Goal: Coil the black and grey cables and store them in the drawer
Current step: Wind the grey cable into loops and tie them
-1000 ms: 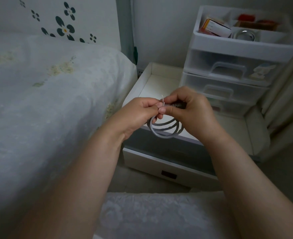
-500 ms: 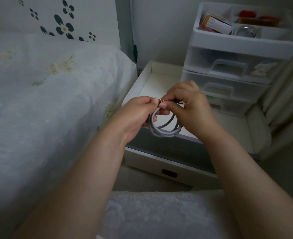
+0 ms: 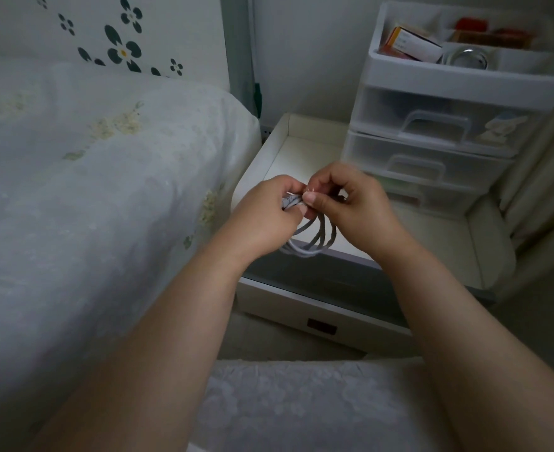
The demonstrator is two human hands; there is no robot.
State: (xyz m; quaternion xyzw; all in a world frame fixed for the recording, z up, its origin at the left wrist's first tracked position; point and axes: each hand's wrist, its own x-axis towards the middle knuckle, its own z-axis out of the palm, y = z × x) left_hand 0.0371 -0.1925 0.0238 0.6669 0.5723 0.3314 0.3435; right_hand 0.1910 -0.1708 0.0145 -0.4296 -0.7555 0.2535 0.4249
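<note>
A grey cable, wound into several loops, hangs between my two hands above the front edge of the bedside table. My left hand grips the gathered top of the coil. My right hand pinches the same bunch with thumb and fingers, where a thin tie seems to sit. The loops droop below both hands. The table's drawer stands pulled open underneath, its inside dark. No black cable is visible.
A bed with a pale cover fills the left. The white bedside table has a raised rim and carries a plastic drawer unit with an open tray of small boxes on top. A curtain hangs at the right.
Both hands have turned a little on the top of the coil, and the loops now hang more stretched and tilted. The thin tie end no longer sticks up.
</note>
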